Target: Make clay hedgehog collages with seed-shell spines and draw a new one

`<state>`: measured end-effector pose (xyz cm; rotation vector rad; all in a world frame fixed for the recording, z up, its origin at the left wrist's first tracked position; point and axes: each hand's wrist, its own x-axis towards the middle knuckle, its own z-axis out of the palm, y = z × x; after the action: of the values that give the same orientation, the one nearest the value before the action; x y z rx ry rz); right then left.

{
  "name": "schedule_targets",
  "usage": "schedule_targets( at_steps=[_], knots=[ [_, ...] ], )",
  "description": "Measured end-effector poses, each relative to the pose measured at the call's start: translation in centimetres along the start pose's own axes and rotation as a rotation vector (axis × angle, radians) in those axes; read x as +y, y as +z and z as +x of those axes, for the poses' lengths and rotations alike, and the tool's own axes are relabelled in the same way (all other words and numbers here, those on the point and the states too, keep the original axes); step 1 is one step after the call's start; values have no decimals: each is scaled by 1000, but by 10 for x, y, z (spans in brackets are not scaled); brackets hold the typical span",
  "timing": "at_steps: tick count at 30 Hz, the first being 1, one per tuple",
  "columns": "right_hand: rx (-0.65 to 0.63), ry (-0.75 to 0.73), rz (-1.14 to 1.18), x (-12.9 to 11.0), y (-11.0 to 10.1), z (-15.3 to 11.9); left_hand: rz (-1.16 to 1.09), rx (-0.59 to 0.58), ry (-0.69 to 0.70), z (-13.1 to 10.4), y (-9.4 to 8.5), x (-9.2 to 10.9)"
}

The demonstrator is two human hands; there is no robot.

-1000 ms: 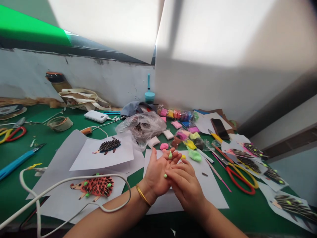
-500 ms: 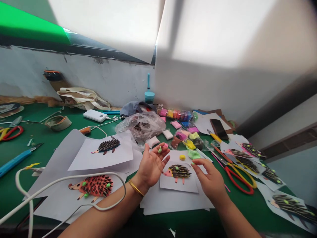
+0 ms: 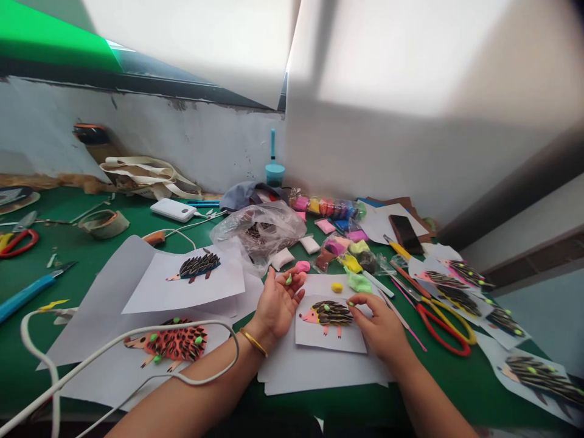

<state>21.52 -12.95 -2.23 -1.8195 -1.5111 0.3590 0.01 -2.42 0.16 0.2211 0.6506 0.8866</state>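
My left hand [image 3: 276,313] is palm up, its fingers loosely curled, with a small piece of light green modelling clay [image 3: 289,280] resting on them. Thumb and forefinger of my right hand [image 3: 381,328] pinch a tiny green clay ball [image 3: 351,303] at the right edge of a hedgehog picture [image 3: 335,314]. Dark seed-like spines cover this hedgehog, which has a pink face and a green dot on its back. Its white card [image 3: 328,345] lies on stacked paper between my hands. A yellow clay lump [image 3: 336,287] and a larger green clay lump [image 3: 358,281] sit just beyond.
Red-and-yellow scissors [image 3: 444,328] and several finished hedgehog cards [image 3: 531,371] lie at right. A white cable [image 3: 137,331] loops over my left forearm. Behind are a plastic bag [image 3: 260,234], clay packets [image 3: 325,226] and a phone [image 3: 405,234]. A blue utility knife [image 3: 30,295] lies at left.
My right hand has moved slightly left, bringing the pinched clay ball to the hedgehog's edge. My left hand has shifted a little left, still with green clay on its fingers.
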Motion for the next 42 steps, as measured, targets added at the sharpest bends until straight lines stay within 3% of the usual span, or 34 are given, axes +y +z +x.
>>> schedule_targets(
  at_steps=[3,9,14,29,42],
  knots=[
    [-7,47,-1,0,-3,-1,-6,4,4,0,0,0],
    [10,-41,-42,5,-9,1,-16,10,12,1,-1,-1],
    [11,36,-80,12,-10,-1,-13,13,11,2,-2,-2],
    [-19,-151,-197,18,-7,-4,-4,2,15,2,-1,-3],
    [-36,-121,-222,16,-3,-2,5,14,17,1,0,-3]
  ],
)
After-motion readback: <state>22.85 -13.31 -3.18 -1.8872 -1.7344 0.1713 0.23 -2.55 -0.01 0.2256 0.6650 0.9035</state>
